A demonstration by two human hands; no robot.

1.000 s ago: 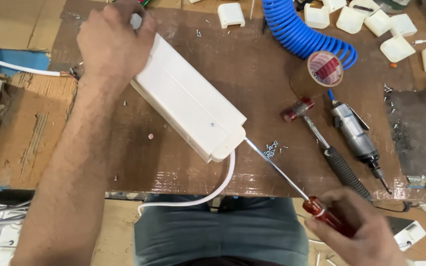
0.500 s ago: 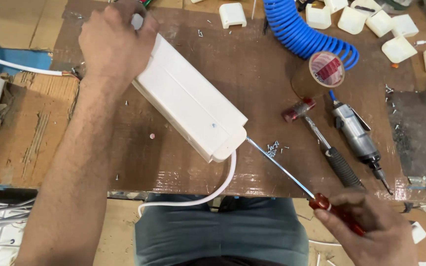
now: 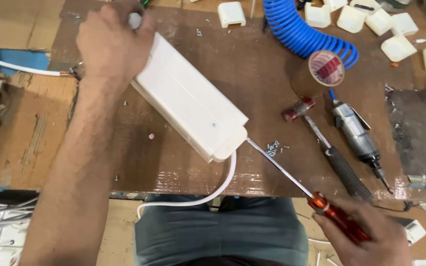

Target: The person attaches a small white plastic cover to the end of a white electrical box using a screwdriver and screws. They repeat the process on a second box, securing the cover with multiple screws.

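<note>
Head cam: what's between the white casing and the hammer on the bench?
Between the white casing and the hammer lie a small pile of loose screws and the screwdriver shaft crossing the brown bench, seen in the head view.

Bare forearms without sleeves, no gloves on either hand, and grey-green trousers (image 3: 223,231).

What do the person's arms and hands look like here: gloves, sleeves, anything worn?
Both are bare. The left hand has no glove, ring or watch, and the hairy forearm shows no sleeve. The right hand is also ungloved; only its upper part is in view.
</note>
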